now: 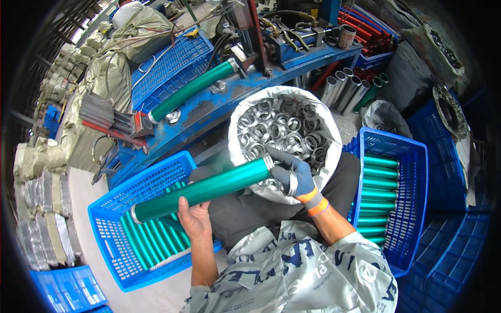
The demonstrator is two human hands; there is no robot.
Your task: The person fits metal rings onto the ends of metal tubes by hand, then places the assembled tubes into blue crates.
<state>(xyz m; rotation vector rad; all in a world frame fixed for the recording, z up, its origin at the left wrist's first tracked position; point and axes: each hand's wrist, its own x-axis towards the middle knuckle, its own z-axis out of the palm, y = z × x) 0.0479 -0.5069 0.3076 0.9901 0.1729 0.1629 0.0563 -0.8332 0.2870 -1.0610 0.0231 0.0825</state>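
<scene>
A shiny green metal tube (209, 187) slants across in front of me, with a silver ring on each end. My left hand (197, 216), bare, is closed around its underside left of the middle, thumb on the near side. My right hand (295, 171) wears a grey-blue glove with an orange cuff. Its fingers are at the ring on the tube's right end, and a loose metal ring (293, 183) sits in its grip. Just beyond that hand, a white sack (334, 136) holds many silver rings (276, 122).
Green tubes lie in a blue crate (122, 261) at left and in another blue crate (420, 198) at right. On the blue workbench (201, 112) ahead, another green tube (193, 89) rests in a fixture. Silver tubes (342, 86) stand beyond the sack. Pliers (295, 40) lie at the back.
</scene>
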